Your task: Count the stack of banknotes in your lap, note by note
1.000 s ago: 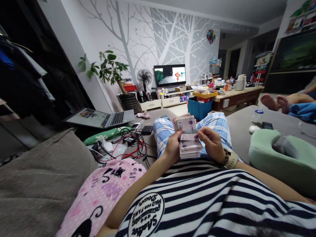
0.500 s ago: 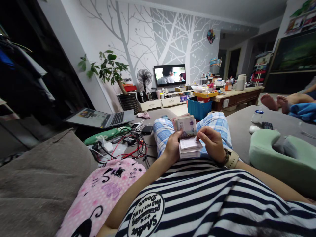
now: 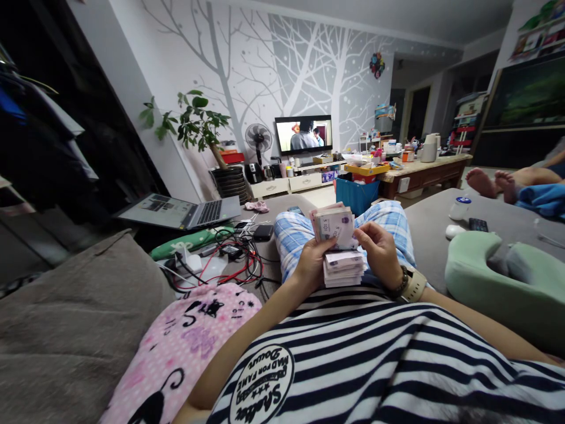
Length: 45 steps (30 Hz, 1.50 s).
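A thick wad of banknotes (image 3: 338, 227) stands up over my lap, its lower part bent toward me in a white-edged stack. My left hand (image 3: 312, 259) is closed around the wad's left side, thumb across the front note. At the wad's right edge, the fingers of my right hand (image 3: 378, 250) pinch the corner of a note. A watch with a pale strap (image 3: 414, 286) and a beaded bracelet are on my right wrist. Beneath the notes are my blue plaid trousers (image 3: 391, 221).
To the left lie an open laptop (image 3: 176, 211), tangled cables (image 3: 247, 259), a black power bank (image 3: 263, 232) and a pink cat-print blanket (image 3: 207, 330). On the right are a green neck pillow (image 3: 494, 271), a lidded jar (image 3: 460, 207) and another person's bare feet (image 3: 492, 182).
The front note now looks different, and the wad sits slightly farther right. My right hand has shifted a little at the notes' edge. The television picture has changed.
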Motion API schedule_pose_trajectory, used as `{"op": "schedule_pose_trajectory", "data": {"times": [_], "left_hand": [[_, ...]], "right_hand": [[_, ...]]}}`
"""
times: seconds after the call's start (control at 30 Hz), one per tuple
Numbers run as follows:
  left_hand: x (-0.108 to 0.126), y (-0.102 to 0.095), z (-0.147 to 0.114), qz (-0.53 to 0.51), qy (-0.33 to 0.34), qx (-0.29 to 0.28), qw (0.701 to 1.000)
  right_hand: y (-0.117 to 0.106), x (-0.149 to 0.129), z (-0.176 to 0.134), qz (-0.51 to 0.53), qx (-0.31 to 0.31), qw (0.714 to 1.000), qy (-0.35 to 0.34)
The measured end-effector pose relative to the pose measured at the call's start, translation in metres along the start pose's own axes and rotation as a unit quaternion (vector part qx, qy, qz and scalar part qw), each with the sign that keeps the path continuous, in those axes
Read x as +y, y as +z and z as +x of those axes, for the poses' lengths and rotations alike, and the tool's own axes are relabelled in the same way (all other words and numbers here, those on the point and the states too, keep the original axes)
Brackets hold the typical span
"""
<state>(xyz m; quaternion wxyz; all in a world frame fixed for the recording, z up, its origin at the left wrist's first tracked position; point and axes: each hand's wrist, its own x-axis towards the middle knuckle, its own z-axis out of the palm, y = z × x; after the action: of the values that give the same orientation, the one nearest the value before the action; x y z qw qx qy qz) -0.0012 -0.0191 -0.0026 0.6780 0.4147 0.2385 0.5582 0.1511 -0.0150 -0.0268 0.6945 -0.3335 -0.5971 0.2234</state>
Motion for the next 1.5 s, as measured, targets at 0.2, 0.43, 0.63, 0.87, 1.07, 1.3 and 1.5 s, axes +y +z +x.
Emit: {"op": "schedule_pose_trajectory", "data": {"times": [0.2, 0.43, 0.63, 0.87, 1.07, 1.3, 1.5], "left_hand": [[-0.001, 0.002, 0.002, -0.009, -0.006, 0.004, 1.000], [-0.001, 0.004, 0.007, -0.039, -0.020, 0.037, 0.998], [0.000, 0.005, 0.004, -0.049, -0.047, 0.026, 0.997], [0.002, 0.007, 0.002, -0.033, -0.046, 0.033, 0.998], [0.004, 0.008, 0.000, -0.024, -0.034, 0.039, 0.998], [0.002, 0.006, 0.002, -0.032, -0.045, 0.027, 0.998], [0.002, 0.006, 0.005, -0.040, -0.056, 0.020, 0.997]], "right_hand": [[0.000, 0.002, -0.001, -0.023, 0.003, 1.000, -0.001], [0.000, -0.003, -0.004, -0.019, -0.014, 0.999, -0.031], [-0.001, -0.005, -0.007, -0.011, -0.051, 0.997, -0.059], [-0.001, -0.004, -0.007, -0.005, -0.059, 0.997, -0.057], [-0.001, -0.005, -0.006, -0.014, -0.054, 0.997, -0.054], [-0.001, -0.008, -0.006, -0.005, -0.057, 0.997, -0.057], [-0.001, -0.009, -0.006, -0.014, -0.054, 0.997, -0.055]]}}
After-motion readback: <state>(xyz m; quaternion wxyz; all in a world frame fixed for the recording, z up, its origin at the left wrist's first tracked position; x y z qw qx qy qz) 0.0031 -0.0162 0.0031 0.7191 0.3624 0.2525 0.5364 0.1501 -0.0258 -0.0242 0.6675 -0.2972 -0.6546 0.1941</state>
